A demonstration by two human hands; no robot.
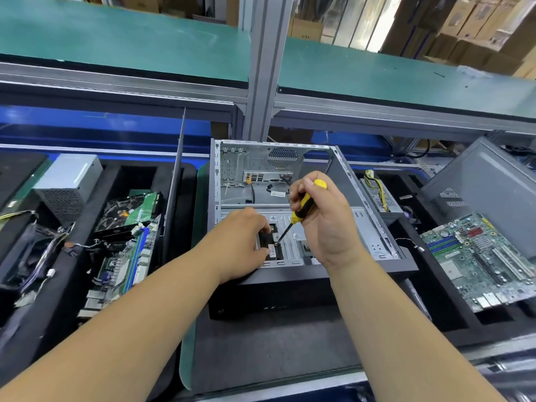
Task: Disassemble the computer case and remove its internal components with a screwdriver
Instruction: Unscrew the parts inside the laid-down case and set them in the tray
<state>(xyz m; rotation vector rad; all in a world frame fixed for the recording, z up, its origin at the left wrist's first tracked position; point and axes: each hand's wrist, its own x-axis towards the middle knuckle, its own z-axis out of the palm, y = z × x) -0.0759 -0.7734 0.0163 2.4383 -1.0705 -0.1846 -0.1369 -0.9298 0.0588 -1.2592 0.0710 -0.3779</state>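
An open grey computer case lies on its side on a dark mat, its inside mostly bare metal. Near its front, a small dark component with a white label sits in the drive bay. My left hand grips this component, thumb near the label. My right hand holds a yellow-and-black screwdriver tilted down to the left. Its tip touches a screw at the component's right edge.
Left foam trays hold a silver power supply, a graphics card and a motherboard with cables. On the right lie another motherboard, a grey side panel and a power supply. A thin metal panel stands left of the case.
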